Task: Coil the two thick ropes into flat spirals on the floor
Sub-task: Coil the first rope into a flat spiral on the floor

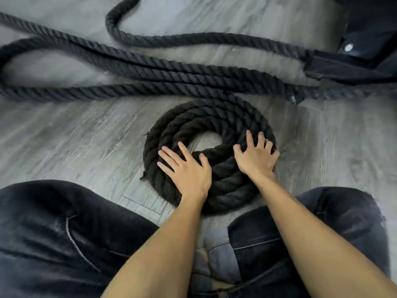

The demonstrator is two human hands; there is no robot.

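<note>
Dark rope coil (210,134) lies flat on grey floor (75,136), just ahead of knees. Left hand (187,171) flat, fingers spread, pressing coil's near-left turns. Right hand (255,158) splayed on right side, fingertips dug in, gripping nothing. Loose rope lengths (150,69) run across floor beyond coil.

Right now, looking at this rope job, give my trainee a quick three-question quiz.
1. True or false: both hands lie flat on the coil.
2. Which hand has its fingers spread on the coil's right side: A left, B right?
3. Fill in: the loose rope lies on the ____.

Key:
1. True: left hand and right hand press on it, gripping nothing.
2. B.
3. Floor, beyond the coil.
</note>
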